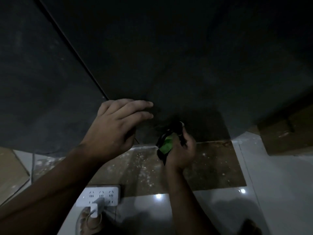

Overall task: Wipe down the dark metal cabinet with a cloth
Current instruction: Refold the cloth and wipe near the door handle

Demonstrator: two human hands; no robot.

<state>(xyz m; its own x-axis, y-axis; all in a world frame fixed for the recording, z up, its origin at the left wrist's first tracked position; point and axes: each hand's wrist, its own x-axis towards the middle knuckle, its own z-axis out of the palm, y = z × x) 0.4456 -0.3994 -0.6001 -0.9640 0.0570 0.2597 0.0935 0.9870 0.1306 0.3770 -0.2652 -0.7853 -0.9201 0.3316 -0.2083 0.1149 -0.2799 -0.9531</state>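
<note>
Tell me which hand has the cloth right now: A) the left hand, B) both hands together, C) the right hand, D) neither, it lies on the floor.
C. The right hand is closed around the bunched green and black cloth low against the dark metal cabinet, while the left hand rests open and empty on the cabinet's surface.

Dim room; glossy pale floor tiles (279,184), white power strip (100,195)
</note>
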